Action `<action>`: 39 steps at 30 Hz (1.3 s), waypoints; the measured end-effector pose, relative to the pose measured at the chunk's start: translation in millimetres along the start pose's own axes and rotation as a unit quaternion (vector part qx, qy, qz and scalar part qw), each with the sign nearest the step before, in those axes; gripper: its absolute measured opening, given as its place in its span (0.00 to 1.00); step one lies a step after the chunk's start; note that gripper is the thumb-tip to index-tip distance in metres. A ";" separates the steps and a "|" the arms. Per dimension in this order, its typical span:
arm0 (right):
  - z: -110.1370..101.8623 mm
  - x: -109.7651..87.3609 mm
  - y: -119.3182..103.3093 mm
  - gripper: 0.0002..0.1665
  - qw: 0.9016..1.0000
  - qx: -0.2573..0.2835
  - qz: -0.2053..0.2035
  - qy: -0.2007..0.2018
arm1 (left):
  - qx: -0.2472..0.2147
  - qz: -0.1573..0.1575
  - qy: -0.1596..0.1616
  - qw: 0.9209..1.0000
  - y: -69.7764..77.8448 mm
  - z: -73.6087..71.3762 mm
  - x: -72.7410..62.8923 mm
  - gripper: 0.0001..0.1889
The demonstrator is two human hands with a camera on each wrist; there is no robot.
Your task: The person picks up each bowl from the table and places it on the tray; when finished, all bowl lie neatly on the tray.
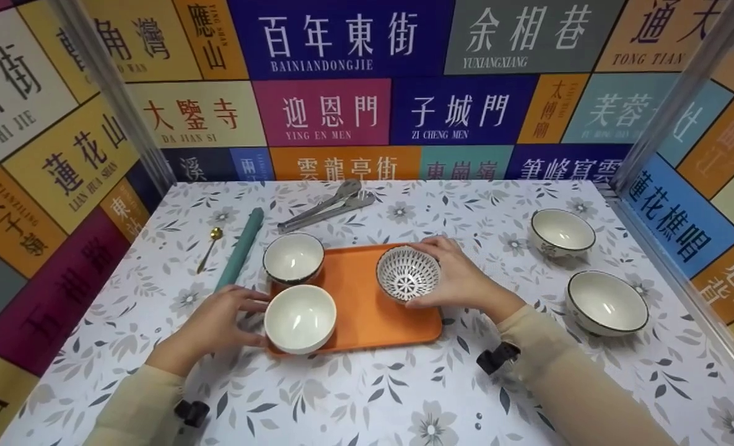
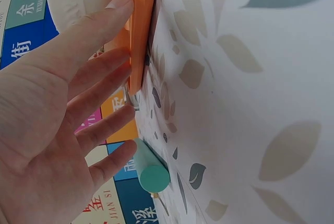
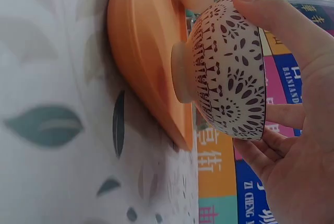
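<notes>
Sign-printed walls [image 1: 329,111] fill the top of the frame, floral tablecloth [image 1: 354,396] below, orange tray [image 1: 357,310] mid-frame. Left hand [image 1: 224,319] is at the tray's left edge, fingers loosely spread, gripping nothing; can't tell if the fingertips touch the rim. Right hand [image 1: 456,275] grips the patterned bowl [image 1: 408,274] by its side, thumb and fingers near the rim. That bowl is over the tray's right part, center of frame; can't tell if its foot touches down. Main risk: slip, since the hold looks to be on one side only and glazed sides are probably slick; a loose pinch could let it tip or drop hard. Other risk: left hand nudges the tray or knocks the front plain bowl [image 1: 300,319] at the tray's lower-left corner, and that clinks into the rear bowl [image 1: 293,259] just behind it. Both would likely come from little finger clearance there. Patterned bowl's looks: smaller than the front plain one, roughly upright, opening up; white outside with dark petal and flower shapes, pale plain foot, thin dark rim line; inside, rings of short dark dashes around a spoked motif at the bottom.
</notes>
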State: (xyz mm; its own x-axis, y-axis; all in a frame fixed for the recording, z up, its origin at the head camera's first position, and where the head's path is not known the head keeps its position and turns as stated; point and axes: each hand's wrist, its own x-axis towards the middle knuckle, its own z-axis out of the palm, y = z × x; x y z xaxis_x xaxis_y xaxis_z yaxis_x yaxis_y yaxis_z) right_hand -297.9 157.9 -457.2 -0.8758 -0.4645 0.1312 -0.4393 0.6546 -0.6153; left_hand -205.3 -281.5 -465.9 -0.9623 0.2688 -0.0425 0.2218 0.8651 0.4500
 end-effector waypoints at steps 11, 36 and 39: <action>28.5 22.3 -26.8 0.70 0.999 0.012 -0.024 -0.027 | 0.000 -0.014 -0.002 1.000 2.3 -0.7 -0.7 0.34; 56.7 56.6 -38.3 0.69 0.998 -0.013 -0.040 -0.048 | -0.007 0.004 0.006 1.000 -3.8 0.6 -0.7 0.32; 55.9 55.2 -37.3 0.70 0.997 -0.020 -0.042 -0.056 | -0.012 -0.001 0.002 1.000 -4.1 2.7 -0.4 0.32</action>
State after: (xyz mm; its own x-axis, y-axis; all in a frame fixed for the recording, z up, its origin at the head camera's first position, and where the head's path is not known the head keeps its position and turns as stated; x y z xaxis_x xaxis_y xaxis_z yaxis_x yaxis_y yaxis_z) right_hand -318.7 74.5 -470.5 -0.8083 -0.5814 0.0924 -0.5202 0.6320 -0.5744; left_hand -205.4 -284.1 -470.2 -0.9634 0.2652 -0.0389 0.2164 0.8553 0.4708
